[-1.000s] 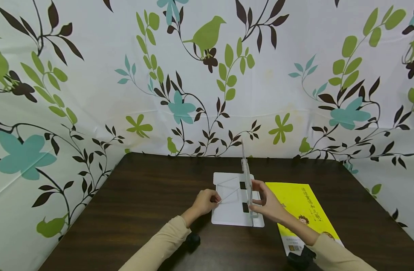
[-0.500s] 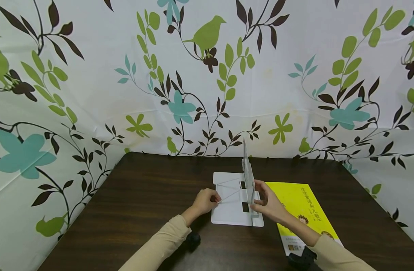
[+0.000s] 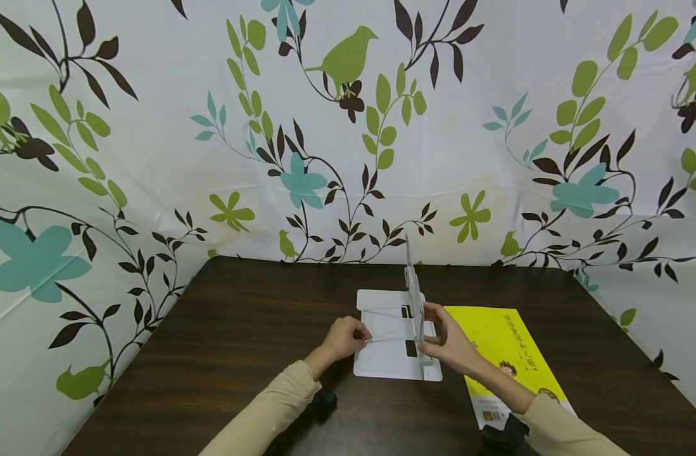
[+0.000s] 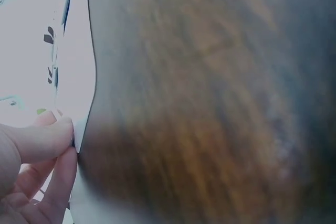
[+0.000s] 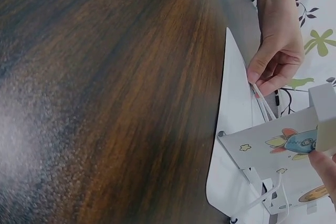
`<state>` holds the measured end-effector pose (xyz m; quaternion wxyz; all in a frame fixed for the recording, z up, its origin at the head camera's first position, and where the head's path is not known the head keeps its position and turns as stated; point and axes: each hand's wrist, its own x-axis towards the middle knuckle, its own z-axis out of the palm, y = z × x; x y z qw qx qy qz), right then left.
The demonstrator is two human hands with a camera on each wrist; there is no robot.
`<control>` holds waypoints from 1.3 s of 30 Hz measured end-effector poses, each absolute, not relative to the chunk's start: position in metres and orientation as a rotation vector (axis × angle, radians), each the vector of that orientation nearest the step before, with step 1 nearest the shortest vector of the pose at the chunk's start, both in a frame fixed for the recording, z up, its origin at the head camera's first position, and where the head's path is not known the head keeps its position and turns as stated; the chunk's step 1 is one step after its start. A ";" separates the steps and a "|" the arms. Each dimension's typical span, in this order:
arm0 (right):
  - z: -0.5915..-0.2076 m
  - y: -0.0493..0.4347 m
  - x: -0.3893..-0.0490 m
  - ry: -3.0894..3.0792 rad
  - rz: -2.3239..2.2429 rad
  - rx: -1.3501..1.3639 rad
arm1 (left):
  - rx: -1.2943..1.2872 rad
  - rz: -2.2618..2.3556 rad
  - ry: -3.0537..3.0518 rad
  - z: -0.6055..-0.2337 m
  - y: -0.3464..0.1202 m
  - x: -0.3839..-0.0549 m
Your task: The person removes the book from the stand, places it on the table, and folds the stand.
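A white book stand has its flat base [image 3: 382, 366] on the table and its panel [image 3: 414, 297] standing nearly upright. Cartoon pictures, among them a rocket [image 5: 300, 141], decorate the panel's face in the right wrist view. My left hand [image 3: 343, 339] pinches the end of a thin white wire leg [image 5: 264, 100] between thumb and fingers, low over the base's left edge. The panel hides the leg's far end in the right wrist view. On the other side, my right hand [image 3: 450, 342] holds the panel, its thumb and fingers at the panel's right side.
A yellow book [image 3: 496, 323] lies flat on the dark wooden table [image 3: 256, 316], partly under my right forearm. Black wrist devices sit near both sleeves. A cloth [image 3: 348, 139] printed with leaves and birds hangs behind the table.
The panel swings slightly to the right, then back toward its earlier angle. The wire leg lies flatter over the base than before. Both hands stay almost where they were.
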<state>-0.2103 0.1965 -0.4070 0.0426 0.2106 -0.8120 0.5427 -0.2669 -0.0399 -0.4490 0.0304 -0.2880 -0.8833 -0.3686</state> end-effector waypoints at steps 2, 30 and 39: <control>-0.407 0.196 -0.210 -2.486 1.653 0.643 | -0.874 -1.128 -2.738 -0.449 -0.039 -0.267; -0.408 0.185 -0.211 -2.495 1.653 0.663 | -0.963 -1.296 -2.707 -0.441 -0.056 -0.266; -0.405 0.175 -0.211 -2.566 1.561 0.611 | -0.953 -1.528 -2.590 -0.405 -0.071 -0.257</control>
